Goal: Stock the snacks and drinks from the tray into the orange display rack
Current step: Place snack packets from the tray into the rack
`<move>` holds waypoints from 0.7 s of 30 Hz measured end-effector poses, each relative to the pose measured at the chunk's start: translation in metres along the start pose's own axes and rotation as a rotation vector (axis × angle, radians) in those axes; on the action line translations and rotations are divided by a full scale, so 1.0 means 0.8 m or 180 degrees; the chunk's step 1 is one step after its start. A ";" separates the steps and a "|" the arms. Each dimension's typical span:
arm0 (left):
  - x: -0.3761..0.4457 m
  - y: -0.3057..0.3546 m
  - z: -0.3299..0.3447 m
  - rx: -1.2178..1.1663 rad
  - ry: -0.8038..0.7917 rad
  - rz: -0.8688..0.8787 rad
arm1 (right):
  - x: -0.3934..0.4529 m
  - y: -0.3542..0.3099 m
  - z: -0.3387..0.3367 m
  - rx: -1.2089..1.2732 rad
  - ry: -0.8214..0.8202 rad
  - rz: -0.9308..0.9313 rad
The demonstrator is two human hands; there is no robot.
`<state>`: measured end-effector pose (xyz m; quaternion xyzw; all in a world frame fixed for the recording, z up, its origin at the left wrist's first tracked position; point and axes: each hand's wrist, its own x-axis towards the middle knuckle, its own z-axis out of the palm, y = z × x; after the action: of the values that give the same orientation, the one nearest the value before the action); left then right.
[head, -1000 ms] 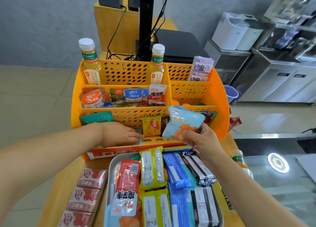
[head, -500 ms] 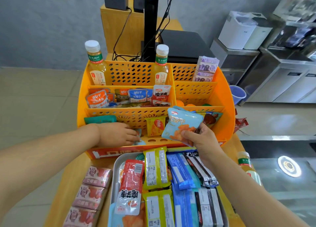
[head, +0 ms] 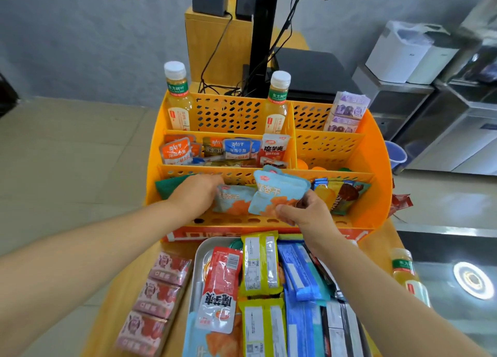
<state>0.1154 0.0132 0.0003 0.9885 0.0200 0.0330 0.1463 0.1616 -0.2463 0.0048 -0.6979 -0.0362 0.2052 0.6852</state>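
Note:
The orange display rack (head: 376,168) stands on the wooden counter, with the metal tray (head: 198,254) of snacks in front of it. My right hand (head: 304,213) is shut on a light-blue snack packet (head: 277,192), held tilted over the middle of the rack's front tier. My left hand (head: 197,192) is inside the same tier and grips the left edge of a second light-blue packet (head: 232,202), which stands just left of the first and touches it. The tray holds a red pouch (head: 220,284), yellow-green packets (head: 259,265) and blue bars (head: 301,273).
Two tea bottles (head: 176,98) (head: 278,101) and purple packets (head: 347,112) fill the back tier; small fish packets (head: 236,148) the middle tier. Pink packets (head: 158,295) lie left of the tray. Another bottle (head: 403,270) stands at the counter's right edge.
My left hand has lifted a second light-blue packet upright in the front tier. My right hand has brought its packet lower and against it, covering the yellow packet seen earlier.

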 end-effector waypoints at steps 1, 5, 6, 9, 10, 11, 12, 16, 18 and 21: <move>0.000 -0.001 0.002 -0.0067 -0.0024 -0.0189 | 0.002 0.003 0.005 -0.0100 -0.0083 -0.0005; 0.000 0.002 0.008 0.0533 -0.0136 -0.0468 | 0.014 0.014 0.032 -0.0507 -0.0333 -0.0074; 0.000 0.004 0.008 0.0627 -0.0158 -0.0480 | 0.018 0.016 0.040 -0.0659 -0.0348 -0.0083; 0.002 0.005 0.006 0.0646 -0.0205 -0.0521 | 0.029 0.024 0.057 -0.1224 -0.0360 -0.0044; 0.001 0.005 0.005 0.0681 -0.0242 -0.0517 | 0.032 0.027 0.062 -0.1400 -0.0380 -0.0027; 0.001 0.005 0.003 0.0748 -0.0290 -0.0507 | 0.035 0.029 0.066 -0.1560 -0.0405 -0.0014; 0.000 0.004 0.002 0.0839 -0.0344 -0.0497 | 0.038 0.031 0.070 -0.1692 -0.0437 -0.0006; 0.000 -0.001 -0.002 0.1118 -0.0547 -0.0381 | 0.051 0.027 0.082 -0.2315 -0.0706 0.0020; -0.002 -0.005 -0.003 0.1107 -0.0509 -0.0220 | 0.055 0.026 0.084 -0.2754 -0.0769 0.0095; -0.010 -0.013 0.000 0.1035 -0.0337 -0.0102 | 0.060 0.027 0.085 -0.3067 -0.0667 0.0314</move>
<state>0.1072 0.0230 -0.0034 0.9990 0.0331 -0.0251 -0.0142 0.1772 -0.1676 -0.0260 -0.9118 -0.1626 0.2664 0.2668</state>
